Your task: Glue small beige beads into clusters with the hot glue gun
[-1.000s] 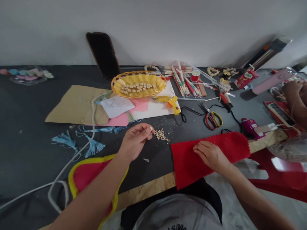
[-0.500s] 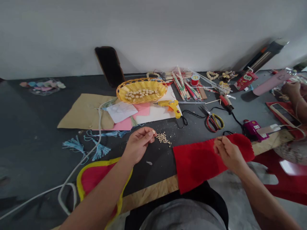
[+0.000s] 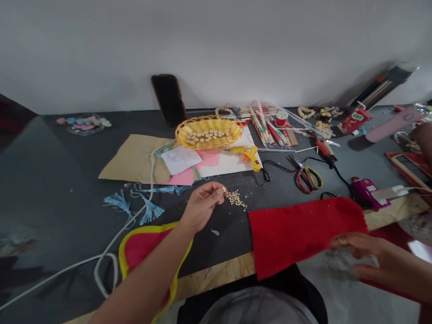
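Pinching one small bead (image 3: 223,189) between thumb and fingertips, the left hand (image 3: 204,207) hangs just beside a single loose pile of beads (image 3: 236,200) on the bench (image 3: 50,180). The right hand (image 3: 371,256) is open and blurred, its fingers over the edge of one red felt piece (image 3: 303,236); whether they touch it cannot be told. Farther up the bench lie one wicker basket (image 3: 209,118) holding beads, two glue guns (image 3: 248,153), and one pair of scissors (image 3: 308,179). Two blue tassels (image 3: 150,212) lie left of the left hand.
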The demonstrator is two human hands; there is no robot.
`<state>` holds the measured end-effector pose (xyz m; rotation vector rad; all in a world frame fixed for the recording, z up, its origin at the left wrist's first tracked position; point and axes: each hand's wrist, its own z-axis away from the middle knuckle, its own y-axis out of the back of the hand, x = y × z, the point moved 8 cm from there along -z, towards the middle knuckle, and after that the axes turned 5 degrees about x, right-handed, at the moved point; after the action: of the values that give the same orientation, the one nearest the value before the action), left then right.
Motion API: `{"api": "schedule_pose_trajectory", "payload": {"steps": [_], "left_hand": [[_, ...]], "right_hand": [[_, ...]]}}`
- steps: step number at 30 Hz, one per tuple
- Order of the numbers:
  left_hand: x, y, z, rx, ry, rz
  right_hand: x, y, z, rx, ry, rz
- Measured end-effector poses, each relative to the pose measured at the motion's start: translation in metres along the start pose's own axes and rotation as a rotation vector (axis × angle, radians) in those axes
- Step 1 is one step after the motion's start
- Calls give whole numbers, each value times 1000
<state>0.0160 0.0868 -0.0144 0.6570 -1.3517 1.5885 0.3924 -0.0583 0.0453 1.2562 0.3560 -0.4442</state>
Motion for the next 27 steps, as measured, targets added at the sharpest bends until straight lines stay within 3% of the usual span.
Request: {"api": "schedule_pose_trajectory", "payload": {"steps": [2,3,6,10,13,16,22,25,27], "left_hand": [[0,-1,0,-4,-3,12],[1,-1,0,-1,-6,22],[4,0,-1,19,-19,64],[9,2,-2,33,-33,112],[9,3,-4,32,-35,131],[8,2,-4,12,-23,134],[4,1,-4,7,17,148],[3,0,-4,-8,27,157],[2,-1,-4,-19,30,158]], "right_hand": [[-15,-15,1,-223,72,-68],[-26,-17,-4,-248,94,-91],[-69,-16,-41,-104,155,-83],[-145,-27,-87,101,510,-55],[-177,-39,-114,147,631,-74],[-193,-37,-135,295,645,-41],[-202,-37,-166,388,643,87],[-189,-24,-192,504,491,120],[-179,-26,-212,437,367,156]]}}
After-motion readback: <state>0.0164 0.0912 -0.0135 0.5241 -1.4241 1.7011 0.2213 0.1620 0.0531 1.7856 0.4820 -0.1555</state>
